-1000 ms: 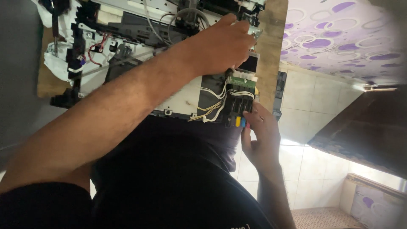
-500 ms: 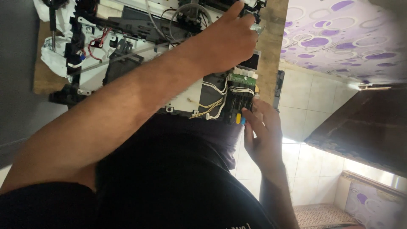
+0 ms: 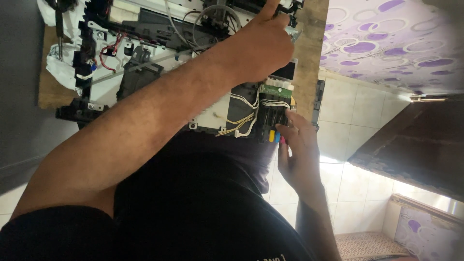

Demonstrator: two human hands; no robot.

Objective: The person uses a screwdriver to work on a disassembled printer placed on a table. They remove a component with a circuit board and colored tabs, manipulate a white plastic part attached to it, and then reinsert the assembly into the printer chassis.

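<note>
A dismantled printer (image 3: 159, 58) lies on a wooden board (image 3: 309, 53), its white frame, black parts and wires exposed. My left arm crosses over it from the lower left. My left hand (image 3: 266, 43) is closed at the printer's far right corner, pinching a small pale part (image 3: 293, 33). My right hand (image 3: 299, 150) comes up from the bottom right, fingers apart. Its fingertips rest on the black cartridge block (image 3: 273, 118), which has yellow, blue and pink tabs (image 3: 275, 137) and a green circuit board above it. My black shirt fills the lower frame.
White wire bundles (image 3: 244, 116) run beside the cartridge block. A white rag (image 3: 60, 67) lies at the board's left end. Pale floor tiles (image 3: 348, 164), a purple circle-patterned cloth (image 3: 386, 43) and a dark wooden panel (image 3: 415, 140) are on the right.
My left hand has shifted a little further toward the printer's far right corner. My right hand stays at the cartridge block, fingers barely moved.
</note>
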